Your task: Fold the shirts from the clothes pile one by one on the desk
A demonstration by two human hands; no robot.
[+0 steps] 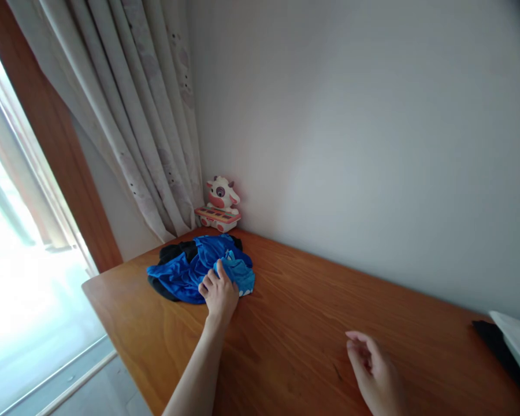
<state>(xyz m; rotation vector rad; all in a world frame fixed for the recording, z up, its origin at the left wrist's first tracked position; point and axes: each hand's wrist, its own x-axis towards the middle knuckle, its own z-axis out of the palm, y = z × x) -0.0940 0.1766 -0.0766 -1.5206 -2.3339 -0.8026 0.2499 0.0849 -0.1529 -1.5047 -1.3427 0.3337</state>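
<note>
A crumpled pile of blue and black clothing [182,277] lies at the far left of the wooden table, with a lighter blue patch on its right side. My left hand [220,292] reaches onto the near right edge of this pile, its fingers bent and closed on the blue fabric. What its fingertips grip is partly hidden behind the hand. Over the table at the lower right, my right hand [372,370] is loosely curled. Nothing shows between its thumb and fingers, which stand slightly apart.
Behind the clothing, a cow-shaped toy with a keyboard [219,208] stands in the corner against the wall. A patterned curtain [151,127] hangs beside a bright window at left. A white and black item [513,341] lies at the right of the wooden table [299,312].
</note>
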